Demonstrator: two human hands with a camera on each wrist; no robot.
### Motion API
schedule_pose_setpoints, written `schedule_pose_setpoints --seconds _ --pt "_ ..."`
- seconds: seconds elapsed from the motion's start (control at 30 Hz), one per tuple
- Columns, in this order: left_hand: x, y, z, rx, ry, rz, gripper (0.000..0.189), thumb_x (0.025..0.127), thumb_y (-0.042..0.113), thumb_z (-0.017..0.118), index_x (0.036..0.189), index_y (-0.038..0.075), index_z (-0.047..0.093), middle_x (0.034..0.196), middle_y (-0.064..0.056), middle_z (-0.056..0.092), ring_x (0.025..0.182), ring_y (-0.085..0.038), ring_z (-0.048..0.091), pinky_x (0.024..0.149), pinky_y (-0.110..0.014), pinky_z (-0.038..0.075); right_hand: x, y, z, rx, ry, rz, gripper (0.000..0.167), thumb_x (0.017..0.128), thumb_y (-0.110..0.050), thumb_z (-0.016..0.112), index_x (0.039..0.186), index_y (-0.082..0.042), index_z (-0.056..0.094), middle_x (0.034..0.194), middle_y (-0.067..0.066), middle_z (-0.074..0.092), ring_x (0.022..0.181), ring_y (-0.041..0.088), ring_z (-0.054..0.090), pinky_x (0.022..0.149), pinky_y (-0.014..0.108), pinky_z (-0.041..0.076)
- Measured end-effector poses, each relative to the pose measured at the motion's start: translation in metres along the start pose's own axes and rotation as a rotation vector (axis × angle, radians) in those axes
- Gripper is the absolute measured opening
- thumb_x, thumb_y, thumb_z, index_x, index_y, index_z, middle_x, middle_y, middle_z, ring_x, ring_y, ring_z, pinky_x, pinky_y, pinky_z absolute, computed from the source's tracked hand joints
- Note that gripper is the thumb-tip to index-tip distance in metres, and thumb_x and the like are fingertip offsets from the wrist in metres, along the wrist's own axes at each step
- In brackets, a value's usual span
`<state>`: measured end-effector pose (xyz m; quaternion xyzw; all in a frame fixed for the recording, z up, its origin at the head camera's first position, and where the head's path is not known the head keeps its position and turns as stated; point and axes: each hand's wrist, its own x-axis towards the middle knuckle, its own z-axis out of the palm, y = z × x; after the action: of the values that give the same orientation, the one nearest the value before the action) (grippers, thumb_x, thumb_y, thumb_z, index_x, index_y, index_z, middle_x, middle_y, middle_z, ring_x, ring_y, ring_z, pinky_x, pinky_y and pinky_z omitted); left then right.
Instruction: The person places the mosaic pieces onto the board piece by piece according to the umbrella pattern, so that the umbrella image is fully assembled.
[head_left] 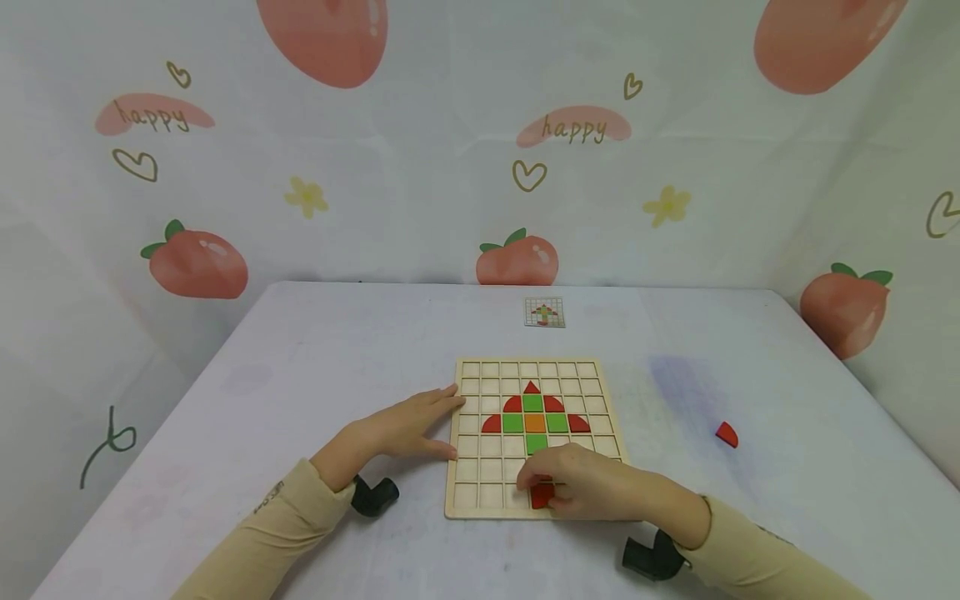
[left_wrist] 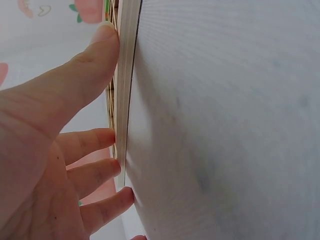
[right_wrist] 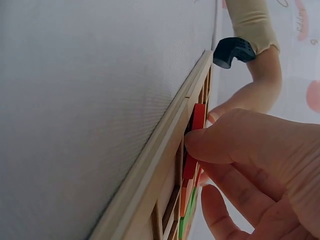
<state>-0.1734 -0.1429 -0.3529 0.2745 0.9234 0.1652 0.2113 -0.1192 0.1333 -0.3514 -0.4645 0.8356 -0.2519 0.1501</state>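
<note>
A square wooden grid board [head_left: 480,496] lies on the table with red, green and orange pieces set in its cells. My left hand [head_left: 408,425] rests at the board's left edge, its thumb and fingertips touching the rim, fingers fairly straight. Low on the board, my right hand [head_left: 588,483] pinches a red piece [right_wrist: 198,116] between thumb and fingers. That piece sits at a bottom-row cell and stands slightly proud of the board in the right wrist view. Above it is a green square [head_left: 536,443] below an orange square [head_left: 534,423]. The fingers partly hide the cells between.
A loose red quarter-round piece [head_left: 727,434] lies on the table right of the board. Behind the board is a small pattern card [head_left: 544,312]. Black wrist cameras [head_left: 375,497] sit under both forearms. A printed cloth backdrop [head_left: 420,167] rises beyond the table.
</note>
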Motion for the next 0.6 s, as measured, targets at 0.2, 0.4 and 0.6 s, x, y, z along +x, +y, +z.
schedule_pose_setpoints --seconds 0.2,0.4,0.6 --pt "0.001 -0.001 0.001 -0.001 -0.002 -0.001 0.08 0.083 0.044 0.066 0.145 0.008 0.032 0.156 -0.013 0.019 0.143 -0.033 0.022 0.116 -0.048 0.024 0.001 0.0 0.001 0.004 0.001 -0.007 0.027 0.079 0.003 0.066 0.101 -0.012 0.064 0.094 -0.007 0.065 0.082 -0.001 0.052 0.075 0.013 0.049" --pt "0.001 0.0 0.001 0.002 -0.002 0.001 0.079 0.084 0.044 0.066 0.145 0.007 0.032 0.156 -0.013 0.019 0.143 -0.033 0.022 0.116 -0.048 0.024 -0.001 -0.003 -0.003 -0.017 0.005 0.017 0.027 0.079 0.001 0.066 0.102 -0.013 0.064 0.095 -0.008 0.064 0.082 -0.001 0.052 0.075 0.013 0.049" --pt "0.0 0.0 0.0 -0.004 -0.003 -0.004 0.079 0.084 0.044 0.066 0.145 0.008 0.032 0.156 -0.013 0.019 0.143 -0.033 0.022 0.116 -0.048 0.024 -0.015 0.002 -0.016 0.012 0.079 0.053 0.024 0.082 -0.005 0.068 0.104 -0.013 0.064 0.1 -0.006 0.066 0.092 0.006 0.059 0.083 0.023 0.053"
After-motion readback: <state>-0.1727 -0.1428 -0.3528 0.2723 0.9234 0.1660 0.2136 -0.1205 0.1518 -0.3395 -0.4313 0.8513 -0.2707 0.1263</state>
